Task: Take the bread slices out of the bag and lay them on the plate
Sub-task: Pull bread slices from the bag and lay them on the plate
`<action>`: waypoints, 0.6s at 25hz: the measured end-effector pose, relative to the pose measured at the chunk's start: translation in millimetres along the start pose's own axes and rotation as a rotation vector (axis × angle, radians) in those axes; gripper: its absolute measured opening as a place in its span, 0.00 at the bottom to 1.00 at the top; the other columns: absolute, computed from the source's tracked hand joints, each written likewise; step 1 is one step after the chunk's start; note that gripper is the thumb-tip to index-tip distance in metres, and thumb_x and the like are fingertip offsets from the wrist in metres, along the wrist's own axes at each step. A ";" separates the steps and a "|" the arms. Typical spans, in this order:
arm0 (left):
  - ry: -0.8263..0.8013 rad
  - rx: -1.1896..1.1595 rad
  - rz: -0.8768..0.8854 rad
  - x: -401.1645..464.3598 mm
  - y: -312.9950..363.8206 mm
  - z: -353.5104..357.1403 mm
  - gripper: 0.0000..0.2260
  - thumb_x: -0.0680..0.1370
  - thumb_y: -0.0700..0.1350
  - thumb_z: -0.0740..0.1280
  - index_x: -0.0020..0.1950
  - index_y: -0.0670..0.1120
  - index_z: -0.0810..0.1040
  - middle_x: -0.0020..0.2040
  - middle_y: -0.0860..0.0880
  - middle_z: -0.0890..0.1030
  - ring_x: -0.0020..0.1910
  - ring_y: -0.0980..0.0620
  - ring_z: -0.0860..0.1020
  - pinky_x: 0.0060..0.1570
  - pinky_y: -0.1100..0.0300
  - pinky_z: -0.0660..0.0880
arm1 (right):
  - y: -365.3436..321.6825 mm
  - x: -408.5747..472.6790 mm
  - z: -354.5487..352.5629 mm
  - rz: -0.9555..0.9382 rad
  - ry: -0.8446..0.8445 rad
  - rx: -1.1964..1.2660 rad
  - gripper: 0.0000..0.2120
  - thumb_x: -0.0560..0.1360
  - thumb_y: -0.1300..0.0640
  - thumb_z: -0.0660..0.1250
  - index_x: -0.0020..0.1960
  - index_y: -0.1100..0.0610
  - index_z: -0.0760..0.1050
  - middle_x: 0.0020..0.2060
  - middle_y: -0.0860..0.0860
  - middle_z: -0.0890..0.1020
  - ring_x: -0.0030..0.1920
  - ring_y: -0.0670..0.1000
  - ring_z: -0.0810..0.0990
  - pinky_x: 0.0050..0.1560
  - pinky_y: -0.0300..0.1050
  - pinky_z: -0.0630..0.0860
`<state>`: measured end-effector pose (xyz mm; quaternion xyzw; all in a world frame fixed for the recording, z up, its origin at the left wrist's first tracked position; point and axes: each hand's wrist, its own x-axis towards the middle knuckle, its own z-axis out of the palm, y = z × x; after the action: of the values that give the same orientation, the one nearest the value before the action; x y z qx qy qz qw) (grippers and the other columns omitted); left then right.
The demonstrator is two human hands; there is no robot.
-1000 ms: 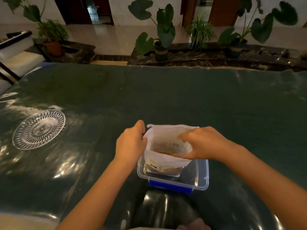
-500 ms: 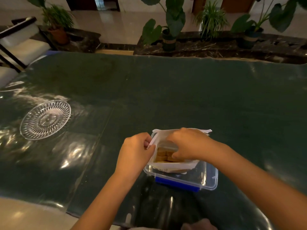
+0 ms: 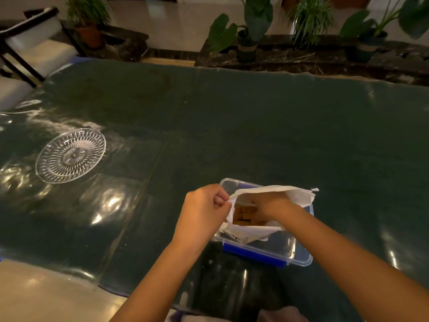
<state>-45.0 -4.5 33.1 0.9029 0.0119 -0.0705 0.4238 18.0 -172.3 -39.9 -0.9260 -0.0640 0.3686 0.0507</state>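
A white bag (image 3: 299,196) stands open inside a clear plastic box (image 3: 292,252) with a blue clasp near the table's front edge. Brown bread slices (image 3: 243,213) show inside the bag's mouth. My left hand (image 3: 204,212) pinches the bag's left rim and holds it open. My right hand (image 3: 267,203) reaches down into the bag over the bread; its fingers are hidden by the bag, so its grip cannot be seen. A clear cut-glass plate (image 3: 70,155) lies bare on the table, far to the left of the box.
The table (image 3: 232,126) has a dark green, glossy cover. Potted plants (image 3: 250,31) line a stone ledge behind the far edge. A white chair (image 3: 27,47) stands at the back left. Pale floor shows at the lower left.
My right hand has gone from the bag's top rim down into its mouth. The bag has opened wider and the bread shows. The view has tilted downward.
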 end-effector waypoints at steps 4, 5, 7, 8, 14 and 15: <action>-0.019 -0.035 0.004 5.0 1.0 -3.6 0.04 0.71 0.39 0.71 0.40 0.47 0.80 0.32 0.53 0.81 0.30 0.66 0.78 0.30 0.76 0.73 | 6.1 1.9 -0.1 -0.028 0.034 0.125 0.20 0.68 0.54 0.71 0.58 0.54 0.74 0.56 0.55 0.79 0.56 0.56 0.77 0.56 0.49 0.74; -0.022 -0.037 0.001 6.1 0.7 -4.8 0.04 0.71 0.39 0.71 0.40 0.48 0.80 0.32 0.53 0.81 0.29 0.65 0.79 0.29 0.75 0.72 | 6.0 2.0 0.6 -0.032 0.015 0.168 0.20 0.68 0.53 0.71 0.59 0.54 0.74 0.57 0.54 0.79 0.56 0.55 0.76 0.57 0.49 0.73; -0.024 -0.040 -0.009 8.2 0.3 -6.1 0.04 0.71 0.39 0.72 0.39 0.48 0.80 0.32 0.53 0.82 0.29 0.65 0.79 0.28 0.75 0.72 | 6.8 3.0 0.8 -0.021 -0.040 0.240 0.19 0.71 0.52 0.69 0.60 0.52 0.72 0.57 0.54 0.78 0.57 0.54 0.75 0.60 0.50 0.72; -0.025 -0.045 -0.012 9.0 0.3 -6.5 0.04 0.71 0.40 0.72 0.39 0.48 0.80 0.32 0.53 0.82 0.28 0.64 0.79 0.28 0.75 0.72 | 7.2 4.1 1.2 -0.023 -0.040 0.242 0.18 0.71 0.51 0.68 0.60 0.52 0.72 0.57 0.54 0.78 0.56 0.54 0.75 0.60 0.50 0.71; -0.056 -0.079 -0.006 14.6 -2.6 -10.4 0.03 0.70 0.41 0.73 0.40 0.50 0.82 0.31 0.55 0.82 0.30 0.66 0.79 0.28 0.76 0.71 | 0.2 -2.3 -8.9 -0.019 0.088 0.117 0.13 0.73 0.47 0.65 0.54 0.53 0.73 0.39 0.48 0.75 0.41 0.48 0.73 0.46 0.43 0.68; -0.052 -0.081 -0.001 16.3 -3.8 -11.7 0.03 0.70 0.42 0.73 0.40 0.50 0.83 0.31 0.55 0.82 0.31 0.65 0.79 0.28 0.76 0.71 | -1.0 -5.6 -13.0 -0.034 0.115 0.078 0.13 0.72 0.46 0.65 0.52 0.53 0.74 0.37 0.47 0.75 0.39 0.47 0.73 0.45 0.42 0.69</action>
<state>-27.8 6.3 35.3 0.8830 0.0042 -0.0938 0.4599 22.8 -172.7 -26.5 -0.9418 -0.0623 0.3160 0.0964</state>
